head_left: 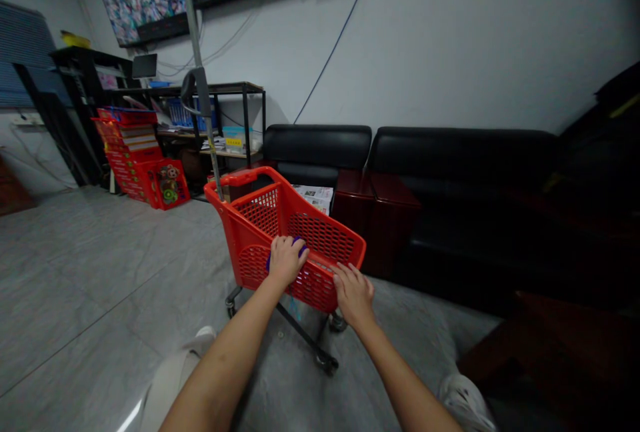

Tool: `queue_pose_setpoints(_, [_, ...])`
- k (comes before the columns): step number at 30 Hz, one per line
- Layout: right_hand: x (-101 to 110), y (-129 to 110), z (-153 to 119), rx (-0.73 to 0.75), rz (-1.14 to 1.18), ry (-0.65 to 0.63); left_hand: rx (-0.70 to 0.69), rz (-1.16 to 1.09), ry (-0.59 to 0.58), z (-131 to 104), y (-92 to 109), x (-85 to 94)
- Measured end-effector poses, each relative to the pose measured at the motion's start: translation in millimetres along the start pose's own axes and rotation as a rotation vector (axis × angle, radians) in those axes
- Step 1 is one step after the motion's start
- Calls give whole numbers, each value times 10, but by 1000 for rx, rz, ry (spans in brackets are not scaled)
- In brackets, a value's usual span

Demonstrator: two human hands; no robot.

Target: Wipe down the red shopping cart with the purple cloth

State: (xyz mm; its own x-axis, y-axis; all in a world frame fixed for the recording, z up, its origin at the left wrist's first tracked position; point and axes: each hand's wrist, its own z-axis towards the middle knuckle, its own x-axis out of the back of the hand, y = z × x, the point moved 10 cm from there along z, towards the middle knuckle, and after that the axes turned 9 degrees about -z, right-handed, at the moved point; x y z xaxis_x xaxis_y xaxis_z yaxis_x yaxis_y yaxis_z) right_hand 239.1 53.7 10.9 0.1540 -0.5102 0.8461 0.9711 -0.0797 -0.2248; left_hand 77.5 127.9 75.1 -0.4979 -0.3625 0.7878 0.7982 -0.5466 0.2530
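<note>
A small red plastic shopping cart [260, 252] stands before me on the grey floor, its basket walls pierced with many holes. My left hand [287, 259] presses a bunched purple cloth [299, 243] over the top rim of the near side wall; most of the cloth is hidden beneath the fingers. At the right end of the basket, my right hand [354, 291] grips the rim near the corner, fingers hooked over the edge and thumb mostly out of sight. A grey pole [193, 25] with a dark holder rises by the cart's handle [243, 177].
Black sofas [320, 142] with dark wooden armrests line the wall behind the cart. Newspapers [315, 197] lie on one seat. Stacked red crates [130, 159] and a cluttered shelf [235, 89] stand at left. A brown wooden piece [545, 339] is at lower right, beside my shoe.
</note>
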Motion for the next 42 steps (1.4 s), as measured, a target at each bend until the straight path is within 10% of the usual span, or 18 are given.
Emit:
queue_pose_setpoints(8, [-17,-79,-40,34,-47,-41,-129,-36,-28,-153,408,-167])
queue_pose_setpoints(16, [-3,-152,-52,34,-34,-59,-8,38,-36,41,-115,24])
queue_pose_setpoints(24, [-43,-319,-113,29,-99,-34,-42,-86,-10,-175,212,-130])
queue_pose_setpoints(42, [-327,-400,212,233,-145,-186,-18,-89,-86,-130,-139,-101])
